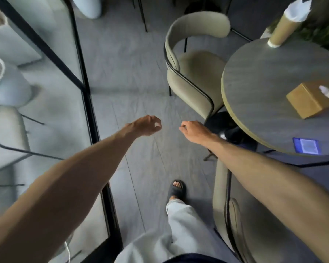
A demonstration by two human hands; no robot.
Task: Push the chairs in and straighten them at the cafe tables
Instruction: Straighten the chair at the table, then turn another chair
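A beige padded chair (pixel 190 73) with a curved back and thin black legs stands at the left side of a round grey cafe table (pixel 258 88), its seat partly under the rim. A second beige chair (pixel 228 209) sits at the table's near edge, under my right forearm. My left hand (pixel 146 125) hangs over the bare floor with fingers loosely curled and holds nothing. My right hand (pixel 193 130) hovers just short of the first chair's near armrest, fingers loosely curled, touching nothing.
A black-framed glass partition (pixel 87 95) runs along the left; another chair and planters show behind it. On the table stand a brown tissue box (pixel 310 101), a paper cup (pixel 282 27) and a blue card (pixel 306 146). My sandalled foot (pixel 176 189) is on the grey floor.
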